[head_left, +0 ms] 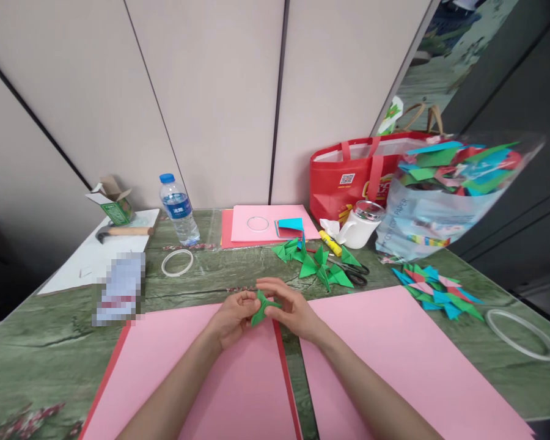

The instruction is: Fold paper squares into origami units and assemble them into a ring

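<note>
A small piece of folded green paper (259, 310) is held between my two hands, above the far edge of a pink sheet (183, 366). My left hand (234, 315) pinches it from the left with thumb and fingers. From the right, my right hand (294, 307) grips its other side between thumb and fingers. Part of the paper is hidden behind the fingers. Just beyond my right hand lie several green folded paper shapes (321, 264), with black-handled scissors (358, 276) partly beneath them. A second pink sheet (394, 354) lies under my right forearm.
At the back stand a water bottle (179, 211), a red bag (327, 183), a white mug (358, 226) and a plastic bag of coloured paper (433, 214). A hammer (126, 231) and tape roll (177, 263) lie left; folded pieces (440, 290) and another ring (522, 334) lie right.
</note>
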Motion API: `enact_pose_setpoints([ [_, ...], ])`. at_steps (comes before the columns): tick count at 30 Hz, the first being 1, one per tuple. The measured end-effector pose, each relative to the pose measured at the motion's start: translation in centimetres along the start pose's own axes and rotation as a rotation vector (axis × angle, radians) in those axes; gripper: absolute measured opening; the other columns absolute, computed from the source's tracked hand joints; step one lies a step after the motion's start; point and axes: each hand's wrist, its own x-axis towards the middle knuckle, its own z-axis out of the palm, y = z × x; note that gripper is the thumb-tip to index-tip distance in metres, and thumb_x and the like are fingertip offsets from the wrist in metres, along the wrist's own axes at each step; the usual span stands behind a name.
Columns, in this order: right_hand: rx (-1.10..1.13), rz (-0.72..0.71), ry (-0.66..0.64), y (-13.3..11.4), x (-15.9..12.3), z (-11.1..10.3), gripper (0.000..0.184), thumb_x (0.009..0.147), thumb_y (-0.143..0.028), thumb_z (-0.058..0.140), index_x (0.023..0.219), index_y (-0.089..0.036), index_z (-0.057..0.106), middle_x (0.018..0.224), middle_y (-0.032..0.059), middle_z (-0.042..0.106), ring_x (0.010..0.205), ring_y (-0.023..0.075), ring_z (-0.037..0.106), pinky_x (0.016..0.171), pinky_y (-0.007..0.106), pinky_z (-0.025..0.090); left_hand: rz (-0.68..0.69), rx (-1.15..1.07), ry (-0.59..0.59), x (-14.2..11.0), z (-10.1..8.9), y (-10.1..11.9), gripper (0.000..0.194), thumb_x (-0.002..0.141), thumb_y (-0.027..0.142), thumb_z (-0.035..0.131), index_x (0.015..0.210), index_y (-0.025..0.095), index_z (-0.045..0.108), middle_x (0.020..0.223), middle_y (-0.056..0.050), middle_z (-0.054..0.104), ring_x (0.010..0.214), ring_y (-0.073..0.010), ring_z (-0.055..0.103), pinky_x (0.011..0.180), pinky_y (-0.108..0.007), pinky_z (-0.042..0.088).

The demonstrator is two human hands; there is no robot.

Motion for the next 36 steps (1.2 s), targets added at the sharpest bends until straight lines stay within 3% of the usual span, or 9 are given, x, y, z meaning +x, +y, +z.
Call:
enact_pose_setpoints([
  [3,-0.072,-0.002,0.039,0.1,0.1,0.1,0.021,0.074,-0.028,0.058,0.094,-0.022,0.06,0.103,0.0056,0.057,0.097,0.018,0.053,0.081,0.031,0.044,0.095,0.123,0.085,0.1,0.1,0.0,0.028,0.054,0.033,0.075,0.059,0.013,0.055,0.051,0.005,0.051,0.044,-0.0049,0.041,0.043,-0.017,0.029],
  [7,-0.103,0.071,0.249,0.8,0.3,0.2,0.02,0.067,-0.029,0.064,0.084,-0.019,0.058,0.08,0.002,0.061,0.079,0.0166,0.057,0.072,0.03,0.046,0.296,0.362,0.176,-0.1,0.6,0.3,0.02,0.063,0.032,0.067,0.06,0.013,0.061,0.052,0.001,0.058,0.049,-0.0091,0.049,0.05,-0.021,0.037],
  [11,-0.103,0.083,0.345,0.9,0.3,0.2,0.021,0.062,-0.029,0.068,0.077,-0.019,0.056,0.07,-0.0002,0.059,0.069,0.0156,0.056,0.063,0.027,0.046,0.325,0.407,0.173,-0.3,0.9,0.4,0.017,0.061,0.025,0.068,0.073,0.013,0.066,0.056,-0.002,0.064,0.053,-0.0132,0.053,0.054,-0.024,0.041],
  [18,0.019,0.105,0.395,0.6,0.4,0.4,0.024,0.058,-0.033,0.071,0.075,-0.018,0.06,0.071,0.0017,0.062,0.07,0.0164,0.057,0.063,0.028,0.047,0.439,0.45,0.236,-0.1,0.6,0.3,0.014,0.064,0.028,0.065,0.067,0.014,0.065,0.049,0.0,0.059,0.047,-0.0113,0.05,0.049,-0.023,0.039],
  [21,0.038,0.155,0.431,0.7,0.4,0.3,0.024,0.056,-0.031,0.072,0.072,-0.017,0.061,0.064,0.0001,0.062,0.059,0.0144,0.056,0.056,0.026,0.046,0.423,0.478,0.232,-0.2,0.7,0.4,0.014,0.066,0.028,0.064,0.069,0.014,0.063,0.048,0.0,0.058,0.047,-0.011,0.049,0.049,-0.022,0.039],
  [25,0.065,0.195,0.428,0.5,0.2,0.5,0.021,0.054,-0.028,0.073,0.068,-0.017,0.06,0.054,-0.0015,0.061,0.05,0.0131,0.056,0.049,0.025,0.044,0.396,0.524,0.134,-0.3,1.0,0.4,0.017,0.07,0.031,0.06,0.074,0.015,0.063,0.059,-0.002,0.062,0.056,-0.0129,0.054,0.053,-0.022,0.041],
  [27,0.081,0.194,0.412,0.4,0.2,0.8,0.02,0.054,-0.027,0.073,0.065,-0.017,0.06,0.053,-0.0018,0.061,0.049,0.0131,0.056,0.048,0.024,0.044,0.432,0.575,0.115,-0.4,1.1,0.3,0.02,0.073,0.033,0.057,0.066,0.015,0.063,0.056,-0.001,0.06,0.052,-0.0118,0.052,0.051,-0.022,0.039],
  [30,0.117,0.199,0.385,0.4,0.1,1.2,0.022,0.052,-0.026,0.074,0.066,-0.017,0.06,0.054,-0.0018,0.063,0.048,0.0129,0.056,0.049,0.025,0.046,0.511,0.634,0.142,-0.5,1.0,0.0,0.03,0.074,0.034,0.055,0.052,0.015,0.059,0.048,0.0,0.054,0.045,-0.0098,0.046,0.047,-0.021,0.037],
  [36,0.18,0.246,0.261,0.8,0.3,1.0,0.023,0.059,-0.035,0.07,0.071,-0.017,0.061,0.057,-0.0019,0.062,0.051,0.0121,0.057,0.053,0.026,0.049,0.547,0.633,0.246,-0.5,0.9,0.1,0.029,0.07,0.034,0.06,0.048,0.016,0.058,0.045,0.002,0.049,0.042,-0.0088,0.045,0.043,-0.02,0.035],
])
